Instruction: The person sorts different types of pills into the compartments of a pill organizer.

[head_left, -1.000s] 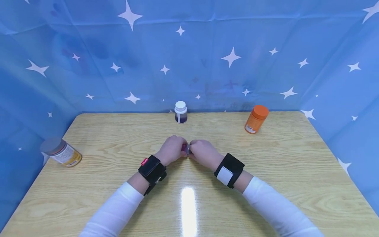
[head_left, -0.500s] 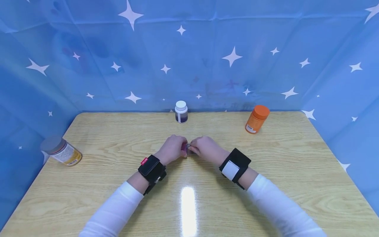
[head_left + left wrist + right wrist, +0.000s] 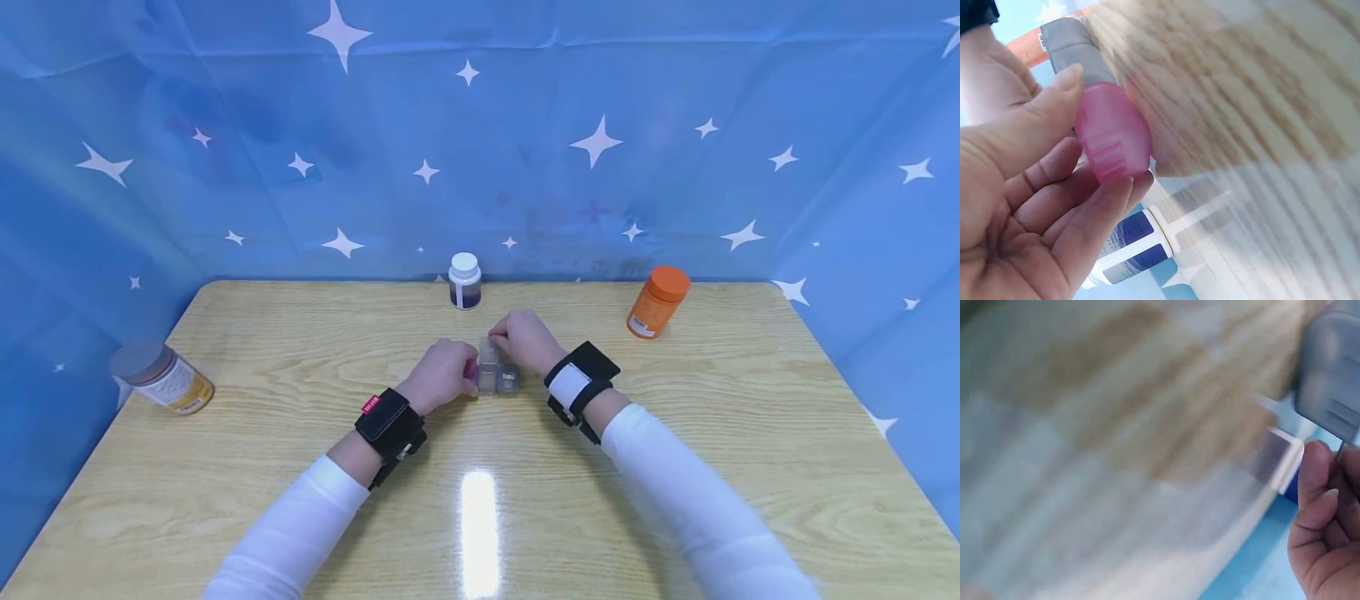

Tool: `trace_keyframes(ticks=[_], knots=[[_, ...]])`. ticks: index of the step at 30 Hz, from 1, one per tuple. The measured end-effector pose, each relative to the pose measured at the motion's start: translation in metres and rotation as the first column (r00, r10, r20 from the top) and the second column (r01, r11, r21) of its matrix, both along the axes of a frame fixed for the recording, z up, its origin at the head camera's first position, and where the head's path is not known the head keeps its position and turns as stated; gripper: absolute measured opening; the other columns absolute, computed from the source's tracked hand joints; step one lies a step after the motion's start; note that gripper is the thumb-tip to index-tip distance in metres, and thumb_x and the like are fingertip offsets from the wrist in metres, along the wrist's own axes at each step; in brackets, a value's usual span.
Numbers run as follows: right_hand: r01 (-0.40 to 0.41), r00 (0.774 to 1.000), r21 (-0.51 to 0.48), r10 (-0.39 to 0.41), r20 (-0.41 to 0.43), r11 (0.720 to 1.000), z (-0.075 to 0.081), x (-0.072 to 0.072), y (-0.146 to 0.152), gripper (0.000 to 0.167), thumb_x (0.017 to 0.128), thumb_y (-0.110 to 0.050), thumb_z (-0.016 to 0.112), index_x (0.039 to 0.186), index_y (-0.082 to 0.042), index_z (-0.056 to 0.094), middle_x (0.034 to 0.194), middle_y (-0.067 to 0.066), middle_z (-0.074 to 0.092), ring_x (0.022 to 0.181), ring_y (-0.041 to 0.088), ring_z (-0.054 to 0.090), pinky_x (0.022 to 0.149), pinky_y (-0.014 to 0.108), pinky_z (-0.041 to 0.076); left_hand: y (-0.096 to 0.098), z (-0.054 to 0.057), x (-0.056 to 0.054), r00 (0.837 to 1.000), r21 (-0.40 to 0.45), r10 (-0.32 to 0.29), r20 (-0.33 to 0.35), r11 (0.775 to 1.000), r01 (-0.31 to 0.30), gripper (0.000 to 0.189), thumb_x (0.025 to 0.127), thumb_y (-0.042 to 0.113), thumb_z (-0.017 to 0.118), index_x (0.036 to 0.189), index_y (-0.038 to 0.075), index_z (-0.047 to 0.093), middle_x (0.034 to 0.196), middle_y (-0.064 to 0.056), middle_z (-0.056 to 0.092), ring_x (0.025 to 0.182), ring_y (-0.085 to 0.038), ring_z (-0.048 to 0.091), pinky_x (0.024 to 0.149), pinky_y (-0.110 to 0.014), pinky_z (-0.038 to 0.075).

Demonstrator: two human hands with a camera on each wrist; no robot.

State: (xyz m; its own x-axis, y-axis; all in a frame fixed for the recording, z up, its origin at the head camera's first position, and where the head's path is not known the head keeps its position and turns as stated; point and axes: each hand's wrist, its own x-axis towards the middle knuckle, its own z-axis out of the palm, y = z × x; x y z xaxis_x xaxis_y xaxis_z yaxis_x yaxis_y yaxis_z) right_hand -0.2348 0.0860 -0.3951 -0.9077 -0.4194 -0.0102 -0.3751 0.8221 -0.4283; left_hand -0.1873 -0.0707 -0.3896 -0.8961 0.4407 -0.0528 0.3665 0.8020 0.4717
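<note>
A small pill organizer (image 3: 507, 380) with grey compartments and a pink end compartment (image 3: 1113, 132) lies near the middle of the table. My left hand (image 3: 442, 372) holds its pink end between thumb and fingers. One grey lid (image 3: 488, 350) stands lifted away from the compartment beside the pink end, and the neighbouring grey lid with lettering is down. With thumb and fingertip my right hand (image 3: 527, 341) pinches the edge of the lifted lid. In the right wrist view the organizer's grey body (image 3: 1332, 375) is close above the pinching fingertips.
Behind the hands a white-capped bottle (image 3: 465, 283) stands at the table's back edge. An orange bottle (image 3: 656, 307) is at the back right, and a grey-lidded jar (image 3: 167, 382) at the left edge. A blue starry curtain (image 3: 525, 125) hangs behind the wooden table (image 3: 300, 333).
My right hand has moved up and back, away from the left hand, and the grey lid has swung open. The grey compartments now show. My left hand keeps its hold.
</note>
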Motion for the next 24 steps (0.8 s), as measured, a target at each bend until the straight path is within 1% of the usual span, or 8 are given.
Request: trace_keyframes(ticks=[3,7,9,11,14,16,20,24], knots=[[0.011,1.000,0.037,-0.012,0.015,0.999,-0.004,-0.002,-0.001,0.019,0.091,-0.013,0.057,0.103,-0.007,0.071,0.101,0.009,0.071,0.093,0.019,0.064,0.081,0.030,0.052,0.000,0.000,-0.001,1.000,-0.003,-0.008,-0.007,1.000,0.008,0.026,0.066,0.007,0.079,0.062,0.009,0.053,0.057,0.004,0.046,0.057,-0.012,0.042,0.054,-0.020,0.031],[-0.008,1.000,0.057,0.008,-0.001,0.998,-0.004,-0.002,-0.001,0.019,0.090,-0.013,0.057,0.101,-0.007,0.072,0.096,0.009,0.072,0.084,0.017,0.062,0.076,0.029,0.052,0.000,-0.001,-0.002,1.000,-0.008,-0.008,-0.023,1.000,0.008,0.027,0.065,0.008,0.080,0.061,0.010,0.053,0.057,0.005,0.046,0.057,-0.011,0.043,0.055,-0.020,0.032],[-0.005,1.000,0.051,0.005,0.011,0.999,-0.004,-0.002,-0.001,0.019,0.090,-0.013,0.057,0.101,-0.006,0.072,0.095,0.009,0.072,0.081,0.017,0.061,0.074,0.029,0.052,0.000,-0.001,-0.002,1.000,-0.006,-0.004,-0.016,1.000,0.004,0.027,0.066,0.008,0.080,0.061,0.009,0.053,0.057,0.004,0.045,0.058,-0.011,0.043,0.055,-0.020,0.032],[0.004,1.000,0.039,-0.005,0.025,0.999,-0.003,-0.002,0.000,0.019,0.091,-0.013,0.057,0.102,-0.006,0.071,0.097,0.009,0.071,0.083,0.017,0.062,0.075,0.029,0.052,0.001,0.000,-0.002,1.000,-0.005,0.000,-0.008,1.000,0.000,0.027,0.066,0.008,0.079,0.061,0.009,0.053,0.057,0.004,0.045,0.058,-0.012,0.042,0.055,-0.020,0.031],[0.003,1.000,0.015,-0.003,0.018,1.000,-0.003,0.000,0.003,0.020,0.091,-0.013,0.056,0.105,-0.006,0.070,0.101,0.010,0.070,0.088,0.018,0.064,0.078,0.030,0.053,0.002,0.001,-0.001,1.000,-0.004,0.003,-0.005,1.000,-0.003,0.026,0.066,0.007,0.079,0.061,0.009,0.054,0.056,0.004,0.046,0.058,-0.012,0.043,0.055,-0.020,0.031],[0.002,1.000,-0.014,-0.002,0.001,1.000,-0.003,0.002,0.005,0.021,0.091,-0.013,0.056,0.107,-0.005,0.069,0.103,0.011,0.070,0.091,0.019,0.064,0.080,0.031,0.053,0.002,0.001,-0.001,1.000,-0.006,0.000,-0.017,1.000,0.000,0.026,0.065,0.007,0.080,0.061,0.009,0.055,0.056,0.004,0.047,0.057,-0.011,0.043,0.055,-0.020,0.032],[0.002,0.999,-0.086,-0.007,-0.049,0.996,-0.002,0.009,0.011,0.024,0.092,-0.014,0.055,0.109,-0.004,0.067,0.105,0.012,0.069,0.089,0.020,0.065,0.077,0.032,0.052,0.002,0.000,-0.001,1.000,-0.004,-0.006,-0.028,1.000,0.006,0.025,0.064,0.008,0.080,0.061,0.009,0.055,0.055,0.004,0.047,0.057,-0.012,0.043,0.055,-0.020,0.031],[0.014,0.993,-0.156,-0.032,-0.111,0.988,-0.002,0.019,0.019,0.025,0.093,-0.013,0.052,0.110,-0.002,0.067,0.106,0.013,0.069,0.088,0.020,0.065,0.073,0.032,0.052,0.001,-0.002,-0.002,1.000,0.002,-0.007,-0.030,1.000,0.007,0.026,0.064,0.007,0.080,0.060,0.010,0.054,0.056,0.004,0.047,0.057,-0.011,0.043,0.054,-0.020,0.032]])
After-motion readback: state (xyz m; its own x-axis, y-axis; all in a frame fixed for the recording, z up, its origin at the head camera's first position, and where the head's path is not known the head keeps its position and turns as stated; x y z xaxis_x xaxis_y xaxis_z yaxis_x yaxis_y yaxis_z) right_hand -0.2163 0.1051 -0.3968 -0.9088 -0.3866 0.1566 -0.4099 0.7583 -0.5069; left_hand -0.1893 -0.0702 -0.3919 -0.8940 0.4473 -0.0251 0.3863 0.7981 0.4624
